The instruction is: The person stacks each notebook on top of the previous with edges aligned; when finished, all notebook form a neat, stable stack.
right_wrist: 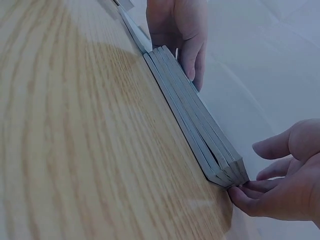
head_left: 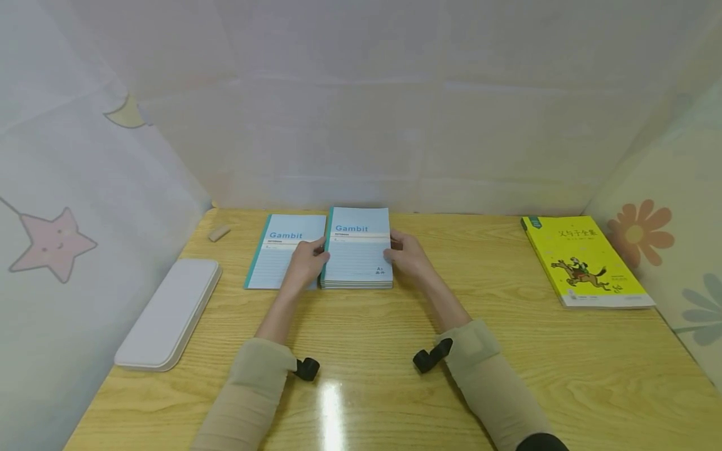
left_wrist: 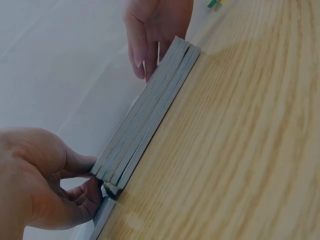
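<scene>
A stack of several pale-blue "Gambit" notebooks (head_left: 358, 247) lies between the two hands. The left hand (head_left: 306, 263) is at the stack's left edge, fingers curled, its thumb touching the side in the left wrist view. On the opposite side, the right hand (head_left: 410, 255) holds the right edge; its fingertips (right_wrist: 240, 195) touch the near corner in the right wrist view. Another matching notebook (head_left: 284, 227) lies flat just left of the stack, partly under the left hand. The stacked page edges (left_wrist: 145, 112) look nearly even, with a slight gap between some notebooks.
A white oblong case (head_left: 169, 313) lies at the table's left side. Behind it is a small tan block (head_left: 219, 233). A yellow book (head_left: 586, 263) with a horse drawing lies at the far right. Pale curtains (head_left: 361, 125) stand behind and beside the wooden table (head_left: 372, 351).
</scene>
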The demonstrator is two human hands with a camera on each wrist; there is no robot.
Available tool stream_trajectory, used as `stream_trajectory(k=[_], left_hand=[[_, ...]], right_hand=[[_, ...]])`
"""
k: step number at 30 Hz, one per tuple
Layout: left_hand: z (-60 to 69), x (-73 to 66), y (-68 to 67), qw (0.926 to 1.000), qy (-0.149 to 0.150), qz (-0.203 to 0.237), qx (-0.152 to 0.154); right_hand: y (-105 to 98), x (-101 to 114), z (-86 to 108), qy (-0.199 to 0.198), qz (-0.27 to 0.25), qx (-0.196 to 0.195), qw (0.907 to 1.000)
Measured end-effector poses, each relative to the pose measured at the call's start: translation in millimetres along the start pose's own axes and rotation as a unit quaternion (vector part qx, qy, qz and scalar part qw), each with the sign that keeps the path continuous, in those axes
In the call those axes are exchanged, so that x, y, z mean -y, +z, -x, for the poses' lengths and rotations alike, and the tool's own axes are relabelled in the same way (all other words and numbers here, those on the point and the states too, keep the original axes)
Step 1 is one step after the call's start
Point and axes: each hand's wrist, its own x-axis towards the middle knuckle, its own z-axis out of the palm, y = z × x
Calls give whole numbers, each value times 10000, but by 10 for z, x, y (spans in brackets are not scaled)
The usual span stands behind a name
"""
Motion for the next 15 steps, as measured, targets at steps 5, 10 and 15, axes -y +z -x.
stream_trajectory(k=[5, 10, 15], left_hand=[[-21, 10, 16, 9998, 86, -166, 11], [-27, 15, 8, 9997, 104, -207, 63], [-8, 12, 1, 9998, 81, -153, 72]], right_hand=[[-8, 5, 8, 109, -54, 59, 9999], [-14, 7, 10, 187, -89, 98, 9997], [-3, 7, 6, 78, -91, 157, 9998]])
